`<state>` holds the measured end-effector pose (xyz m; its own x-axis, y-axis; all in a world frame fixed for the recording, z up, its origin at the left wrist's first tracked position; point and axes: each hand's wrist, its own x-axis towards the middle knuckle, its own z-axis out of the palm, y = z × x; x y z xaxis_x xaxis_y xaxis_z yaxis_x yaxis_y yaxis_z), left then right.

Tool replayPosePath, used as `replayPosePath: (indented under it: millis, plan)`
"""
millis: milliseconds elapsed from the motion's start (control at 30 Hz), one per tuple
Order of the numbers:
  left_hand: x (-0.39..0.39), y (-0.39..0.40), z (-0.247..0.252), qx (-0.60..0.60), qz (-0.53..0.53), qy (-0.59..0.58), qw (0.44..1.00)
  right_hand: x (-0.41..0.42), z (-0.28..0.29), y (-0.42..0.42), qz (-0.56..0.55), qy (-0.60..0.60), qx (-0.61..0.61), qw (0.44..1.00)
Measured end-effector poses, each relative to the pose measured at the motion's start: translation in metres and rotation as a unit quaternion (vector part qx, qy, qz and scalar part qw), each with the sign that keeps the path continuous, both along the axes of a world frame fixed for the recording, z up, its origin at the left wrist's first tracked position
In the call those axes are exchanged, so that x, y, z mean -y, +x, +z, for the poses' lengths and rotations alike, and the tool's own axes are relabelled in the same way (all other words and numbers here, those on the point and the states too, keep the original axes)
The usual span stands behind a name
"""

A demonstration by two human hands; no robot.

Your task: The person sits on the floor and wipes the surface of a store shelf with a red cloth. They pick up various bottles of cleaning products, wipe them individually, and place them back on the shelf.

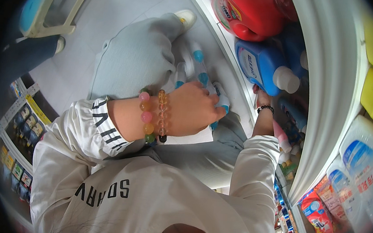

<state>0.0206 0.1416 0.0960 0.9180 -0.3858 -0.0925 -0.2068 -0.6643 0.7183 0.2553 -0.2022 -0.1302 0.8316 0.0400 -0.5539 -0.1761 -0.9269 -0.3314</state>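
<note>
My left hand, wearing two beaded bracelets, is curled over several clear bottles with teal parts between my knees. They stick out beyond its fingers, and a white sheet or box shows beneath the wrist. My right hand, with a dark bead bracelet, reaches into the lower shelf. Its fingers are mostly hidden beside a blue detergent bottle with a white cap, which lies tilted in my view. Whether that hand grips anything cannot be seen. Close to the right wrist is a pink bottle.
A large red OMO jug stands on the same shelf. The white upper shelf edge overhangs my right arm, with white jugs and red pouches beyond it. A plastic stool and another person's leg are at left.
</note>
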Motion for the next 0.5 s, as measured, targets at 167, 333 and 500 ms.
replayPosePath:
  millis: [167,333,500]
  plan:
    - [0.007,-0.006,-0.007,0.012,0.013,0.02,1.0,-0.004,-0.035,0.021,0.111,-0.121,-0.016,0.986]
    - [0.006,-0.007,-0.007,0.011,0.022,0.022,0.999,0.001,-0.061,0.028,0.163,-0.199,-0.031,0.966]
    - [0.002,-0.005,-0.008,0.007,0.013,0.015,1.0,0.022,-0.069,0.024,0.162,-0.225,-0.044,0.96]
